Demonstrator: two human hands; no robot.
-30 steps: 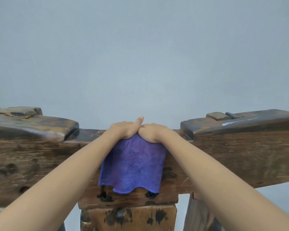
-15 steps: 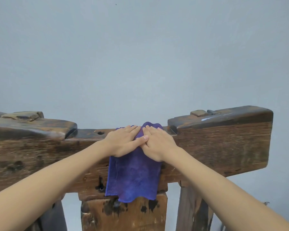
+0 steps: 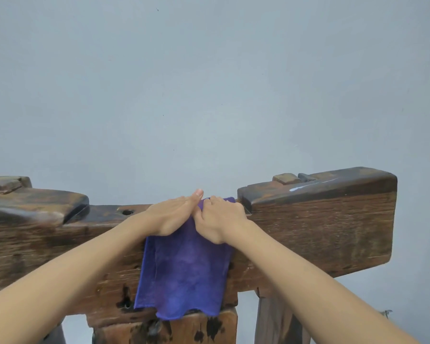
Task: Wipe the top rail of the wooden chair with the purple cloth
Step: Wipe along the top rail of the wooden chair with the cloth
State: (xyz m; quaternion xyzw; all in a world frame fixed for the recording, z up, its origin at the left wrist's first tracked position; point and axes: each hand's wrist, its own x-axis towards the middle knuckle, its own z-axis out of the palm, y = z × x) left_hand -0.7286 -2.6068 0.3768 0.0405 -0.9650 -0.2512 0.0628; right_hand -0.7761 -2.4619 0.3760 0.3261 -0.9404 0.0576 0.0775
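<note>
The top rail (image 3: 320,227) of the wooden chair runs left to right across the lower half of the view, a thick dark beam with its long axis level and its right end cut square against the grey wall (image 3: 209,83). Both ends stand higher than the middle, where the rail dips into a lower notch with a small round hole (image 3: 127,212) in its upper face. The purple cloth (image 3: 184,274) is draped over this notch: a little of it shows on top of the rail behind the knuckles, and the rest hangs straight down the near face, its long axis vertical and its wavy bottom edge reaching the block of wood (image 3: 224,326) below. The left hand (image 3: 170,214) lies on the cloth at the rail's top edge with fingers straight and together, pointing away towards the wall, pressing flat rather than gripping. The right hand (image 3: 219,219) sits just beside it, touching it, with fingers curled and bunching the cloth's upper edge at the foot of the raised right section. Both forearms reach in from the bottom corners.
</note>
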